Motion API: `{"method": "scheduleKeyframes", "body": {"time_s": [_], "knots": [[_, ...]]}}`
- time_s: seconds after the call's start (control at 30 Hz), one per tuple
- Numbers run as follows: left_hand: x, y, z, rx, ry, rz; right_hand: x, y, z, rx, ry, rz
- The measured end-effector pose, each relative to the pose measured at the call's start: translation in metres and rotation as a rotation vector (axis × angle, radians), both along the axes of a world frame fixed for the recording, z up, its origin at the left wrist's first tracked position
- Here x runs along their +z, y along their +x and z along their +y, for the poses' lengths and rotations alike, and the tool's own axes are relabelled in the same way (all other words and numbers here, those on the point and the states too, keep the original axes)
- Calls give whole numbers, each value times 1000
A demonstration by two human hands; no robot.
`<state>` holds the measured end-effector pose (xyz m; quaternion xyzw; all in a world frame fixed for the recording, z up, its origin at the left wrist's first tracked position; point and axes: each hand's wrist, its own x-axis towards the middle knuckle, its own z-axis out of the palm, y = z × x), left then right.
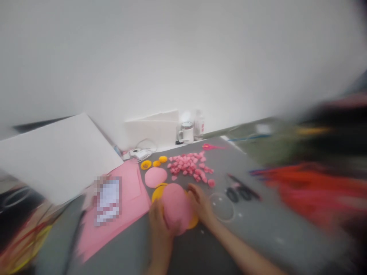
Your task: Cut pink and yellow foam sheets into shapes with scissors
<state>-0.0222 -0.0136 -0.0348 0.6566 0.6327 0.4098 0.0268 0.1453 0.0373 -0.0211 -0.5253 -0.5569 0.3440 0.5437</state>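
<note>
Both my hands rest on a pink dome-shaped piece (175,204) that sits over a yellow disc (158,192) on the grey table (258,233). My left hand (158,225) presses against its near left side with fingers curled round it. My right hand (200,204) holds its right edge. The view is blurred, so finger detail is soft. Behind the dome lies a flat pink circle (155,177). A heap of several small pink pieces (189,165) lies farther back.
Pink paper sheets (126,206) lie to the left, a white board (57,156) beyond them. Small yellow rounds (155,163), pink scissors (210,146), a white mug (186,133) and a bottle (198,125) stand at the back. A clear round lid (222,206), dark rings (237,194) and red pipe cleaners (312,187) lie right.
</note>
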Motion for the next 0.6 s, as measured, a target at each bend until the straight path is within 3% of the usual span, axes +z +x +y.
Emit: {"method": "scheduleKeyframes", "body": {"time_s": [0.2, 0.3, 0.4, 0.47, 0.6], "knots": [[-1, 3, -1, -83, -6, -75, 6, 4, 1, 191, 27, 59], [12, 8, -10, 6, 12, -126, 6, 8, 6, 77, -78, 178], [30, 7, -11, 52, 85, -50, 7, 11, 10, 26, -130, 208], [43, 2, 0, 58, 119, -5, 11, 13, 10, 56, -144, 193], [68, -17, 50, 129, -65, 36, 17, 14, 10, 105, -145, 125]]}}
